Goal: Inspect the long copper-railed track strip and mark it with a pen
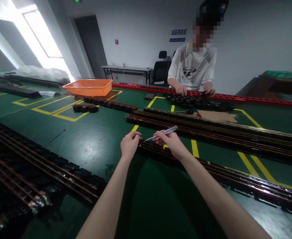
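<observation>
My right hand (pixel 170 141) grips a thin screwdriver (pixel 169 130) with a clear handle. Its metal shaft points left and down, and the tip is at the near end of a long black strip (pixel 155 149) with copper-coloured rods along it. At that same end, my left hand (pixel 130 145) has its fingers curled onto the strip, thumb side toward the screwdriver tip. The strip runs away to the right, passing beneath my right forearm. What lies between my left fingertips is too small to make out.
More rodded strips lie behind (pixel 210 136) and at the left (pixel 48 166) on the green table (pixel 91 139). An orange basket (pixel 88 88) stands at the back. Across the table, a person in a white shirt (pixel 194 63) handles black parts (pixel 198 101) beside a red rail (pixel 247 99).
</observation>
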A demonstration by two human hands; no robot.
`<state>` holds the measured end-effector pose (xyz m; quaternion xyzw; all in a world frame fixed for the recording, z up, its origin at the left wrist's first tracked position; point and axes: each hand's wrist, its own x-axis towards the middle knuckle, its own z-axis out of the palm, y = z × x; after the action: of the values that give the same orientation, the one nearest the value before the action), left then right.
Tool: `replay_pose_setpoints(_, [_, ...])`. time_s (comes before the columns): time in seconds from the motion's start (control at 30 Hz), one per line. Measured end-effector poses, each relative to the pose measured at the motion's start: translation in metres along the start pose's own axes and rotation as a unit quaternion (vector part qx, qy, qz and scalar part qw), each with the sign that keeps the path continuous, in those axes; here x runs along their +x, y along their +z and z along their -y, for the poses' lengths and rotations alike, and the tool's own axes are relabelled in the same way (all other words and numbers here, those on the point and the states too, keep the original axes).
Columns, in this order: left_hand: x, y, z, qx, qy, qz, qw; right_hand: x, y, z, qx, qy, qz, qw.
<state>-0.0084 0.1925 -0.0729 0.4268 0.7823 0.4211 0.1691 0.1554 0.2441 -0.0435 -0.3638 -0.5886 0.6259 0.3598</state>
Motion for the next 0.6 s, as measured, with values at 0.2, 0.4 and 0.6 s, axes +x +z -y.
replay_pose_setpoints(0.2, [-0.0006, 0.0, -0.0004, 0.003, 0.002, 0.0, 1.0, 0.0004, -0.0029, 0.0009, 0.039, 0.029, -0.013, 0.999])
replay_pose_setpoints(0.4, [-0.0004, 0.0001, -0.001, 0.002, -0.002, 0.001, 1.0, -0.0004, -0.0025, 0.001, 0.033, 0.014, 0.003, 0.999])
replay_pose_setpoints(0.6, [0.0001, 0.0007, -0.0003, -0.004, 0.002, -0.001, 1.0, -0.0012, -0.0008, 0.0039, 0.043, 0.029, -0.018, 0.999])
